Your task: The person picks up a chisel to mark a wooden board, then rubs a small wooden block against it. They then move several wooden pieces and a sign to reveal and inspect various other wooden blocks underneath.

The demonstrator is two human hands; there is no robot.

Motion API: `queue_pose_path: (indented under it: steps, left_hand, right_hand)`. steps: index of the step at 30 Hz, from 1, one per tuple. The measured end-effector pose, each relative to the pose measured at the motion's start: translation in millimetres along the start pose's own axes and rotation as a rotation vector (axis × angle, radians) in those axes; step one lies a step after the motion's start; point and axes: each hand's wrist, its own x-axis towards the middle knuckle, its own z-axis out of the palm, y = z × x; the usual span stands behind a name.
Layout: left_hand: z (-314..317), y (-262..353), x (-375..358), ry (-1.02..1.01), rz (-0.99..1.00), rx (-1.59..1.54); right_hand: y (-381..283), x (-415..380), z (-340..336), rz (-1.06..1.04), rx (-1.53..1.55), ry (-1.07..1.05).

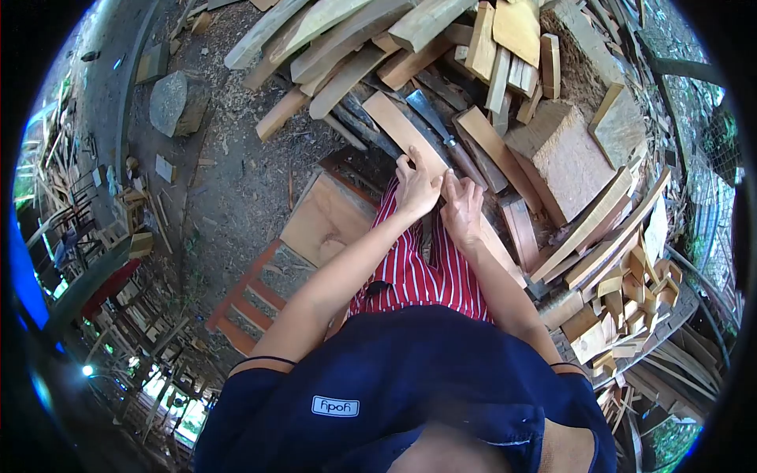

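Light plank [400, 128] lies slantwise over the lap, far end near the wood pile [347, 51], near part seemingly running on past the right hand. Left hand [418, 191]: bent fingers on the plank's face. Right hand [464, 209]: beside it, fingers bent, fingertips at the plank's right edge. Can't tell if either pinches it; undersides hidden. Good handling, judged: spread hands a bit for steadier support, keep fingertips off raw edges (splinters), let striped trousers [426, 284] take the weight.

Edges: bladed tool [430, 118] just right of the plank's far part, so sideways slips there are risky. Stacked offcuts and big wood block [564, 173] crowd the right; swinging right would likely knock them. More room left, over the ground [236, 158]; nearer on that side, flat board [327, 225] and slatted frame [251, 296] limit low elbow moves.
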Motion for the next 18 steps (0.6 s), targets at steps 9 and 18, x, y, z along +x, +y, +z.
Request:
queue_pose_path:
  steps: [9, 18]
  left_hand:
    - [27.1, -10.5, 12.9, 0.069, -0.038, 0.105]
    - [17.1, 1.3, 13.5, -0.015, -0.133, 0.136]
  right_hand:
    - [15.2, -10.7, 7.1, -0.146, -0.194, 0.018]
    - [125.9, -141.9, -5.7, -0.108, -0.029, -0.098]
